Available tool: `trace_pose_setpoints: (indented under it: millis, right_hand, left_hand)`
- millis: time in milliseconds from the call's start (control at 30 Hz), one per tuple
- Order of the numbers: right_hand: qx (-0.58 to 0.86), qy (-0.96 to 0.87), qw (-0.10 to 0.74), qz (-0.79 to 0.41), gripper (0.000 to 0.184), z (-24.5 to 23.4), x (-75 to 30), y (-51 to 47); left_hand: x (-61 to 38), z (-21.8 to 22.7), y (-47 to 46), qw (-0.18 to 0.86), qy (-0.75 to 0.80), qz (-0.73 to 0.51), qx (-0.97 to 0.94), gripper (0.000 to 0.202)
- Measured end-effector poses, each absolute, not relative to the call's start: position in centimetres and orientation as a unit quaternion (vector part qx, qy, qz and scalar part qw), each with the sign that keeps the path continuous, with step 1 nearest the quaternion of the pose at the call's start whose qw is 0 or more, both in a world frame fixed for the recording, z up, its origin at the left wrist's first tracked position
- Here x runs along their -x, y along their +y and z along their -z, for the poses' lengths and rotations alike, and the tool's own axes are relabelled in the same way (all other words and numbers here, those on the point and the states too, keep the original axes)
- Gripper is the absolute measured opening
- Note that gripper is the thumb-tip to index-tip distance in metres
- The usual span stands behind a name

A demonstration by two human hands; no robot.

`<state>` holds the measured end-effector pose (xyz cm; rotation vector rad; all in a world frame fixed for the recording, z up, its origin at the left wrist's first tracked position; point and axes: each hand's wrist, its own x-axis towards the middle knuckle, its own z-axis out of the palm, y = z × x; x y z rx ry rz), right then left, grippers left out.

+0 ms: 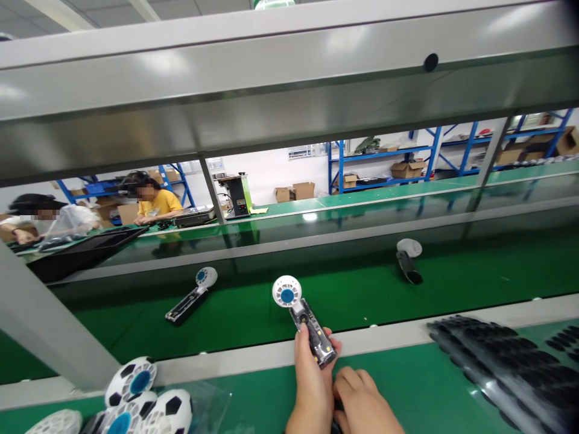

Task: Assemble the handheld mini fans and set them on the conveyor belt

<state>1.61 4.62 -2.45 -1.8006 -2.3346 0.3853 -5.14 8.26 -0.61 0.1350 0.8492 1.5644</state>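
Note:
My left hand [312, 380] grips a handheld fan [315, 335] by its dark handle, where parts inside show. The fan's round white head with a blue centre points away from me, over the belt. Close beside it, my right hand [364, 401] is curled with its fingers bent inward. A bit of something dark shows under that hand, but what it holds is hidden. Farther left on the green belt lies another fan [187, 303] with a similar open handle. A third fan [408, 265] with a dark handle lies on the belt at the right.
White-and-black football-patterned fan covers [167, 416] are piled at the lower left. Sheets of black oval pieces [502, 355] lie at the right. A metal post [49, 289] and an overhead beam [271, 114] frame the belt [244, 325]. Two people work across the line.

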Motion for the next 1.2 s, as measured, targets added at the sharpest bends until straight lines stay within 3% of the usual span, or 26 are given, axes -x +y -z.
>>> trace_pose_setpoints:
  millis: [367,533,633,800,900,1200]
  right_hand:
    - [0.659,-0.734,0.075,-0.142,0.038,1.4,-0.5,4.4]
    - [0.629,-0.745,0.095,-0.2,0.023,0.0,-2.2,4.5]
    - [0.607,-0.739,0.155,-0.247,0.015,-2.1,-4.6,4.9]
    - [0.518,-0.663,0.352,-0.41,0.012,-5.6,-6.5,7.1]
    - [0.495,-0.646,0.357,-0.458,0.014,-6.1,-5.5,8.6]
    - [0.52,-0.683,0.35,-0.376,0.013,-5.6,-4.7,10.0]
  left_hand:
    - [5.4,1.1,8.3,0.627,0.37,-0.684,-0.047,0.031]
    - [5.0,1.3,8.2,0.614,0.383,-0.686,-0.075,0.035]
    - [5.0,1.4,8.2,0.614,0.38,-0.684,-0.102,0.035]
    - [4.8,1.8,8.0,0.616,0.386,-0.671,-0.15,0.042]
    - [4.8,1.8,7.8,0.605,0.413,-0.65,-0.203,0.042]
    - [4.6,1.2,7.7,0.575,0.459,-0.628,-0.253,0.042]
